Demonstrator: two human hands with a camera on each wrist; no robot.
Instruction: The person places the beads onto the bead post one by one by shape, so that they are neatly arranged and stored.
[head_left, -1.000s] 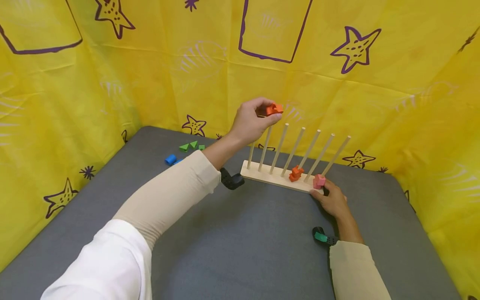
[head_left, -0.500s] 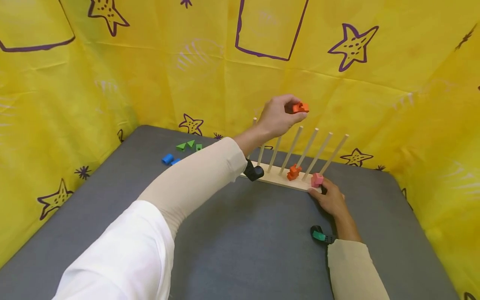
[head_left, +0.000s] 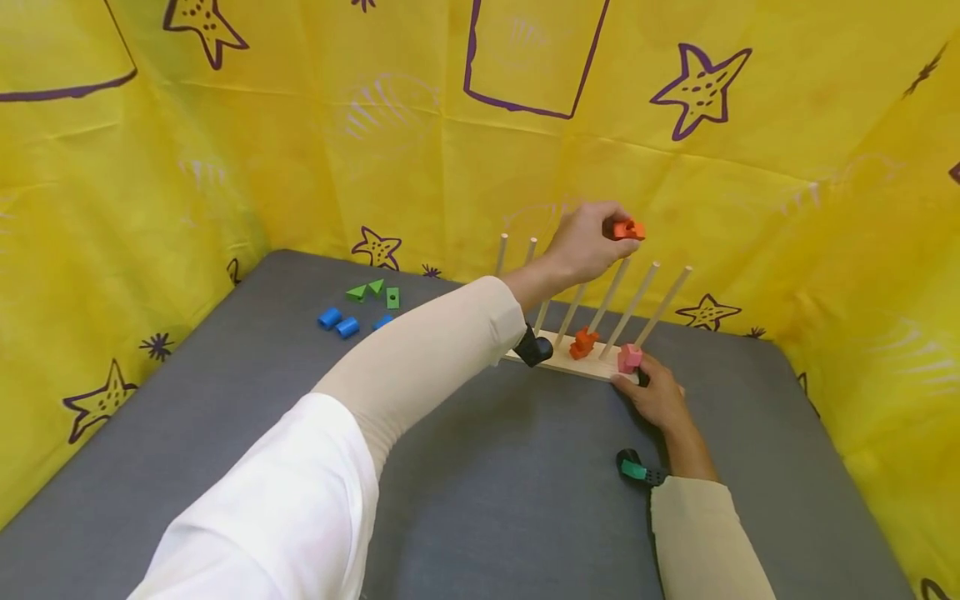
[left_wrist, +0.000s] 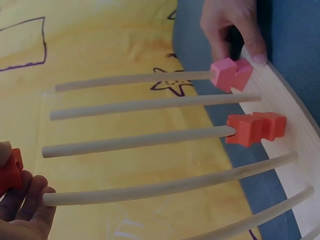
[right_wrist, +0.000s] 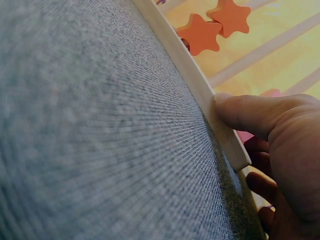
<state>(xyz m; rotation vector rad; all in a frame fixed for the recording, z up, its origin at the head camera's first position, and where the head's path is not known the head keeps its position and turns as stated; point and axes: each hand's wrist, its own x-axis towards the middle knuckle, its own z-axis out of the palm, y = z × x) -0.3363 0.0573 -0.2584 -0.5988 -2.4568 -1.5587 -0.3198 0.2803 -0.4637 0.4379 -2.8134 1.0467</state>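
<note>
My left hand (head_left: 588, 242) pinches an orange star-shaped block (head_left: 630, 230) between thumb and fingers. It is above the tips of the wooden pegs of a pegboard (head_left: 573, 367), close to the third peg from the right. In the left wrist view the held star (left_wrist: 10, 172) is off the pegs. Two orange stars (left_wrist: 256, 127) are stacked low on that third peg. On the rightmost peg sit pink blocks (left_wrist: 231, 74). My right hand (head_left: 660, 396) grips the right end of the pale base, thumb on its front edge, as the right wrist view shows.
Green blocks (head_left: 357, 292) and blue cylinders (head_left: 347, 327) lie on the grey table (head_left: 480, 500) at the back left. My left forearm partly covers the blue ones and the board's left end. A yellow patterned cloth (head_left: 300, 167) hangs behind and at the sides.
My left hand has carried the orange star rightward along the peg tops and, lately, slightly lower. My right hand keeps its hold on the base. More blue cylinders now show.
</note>
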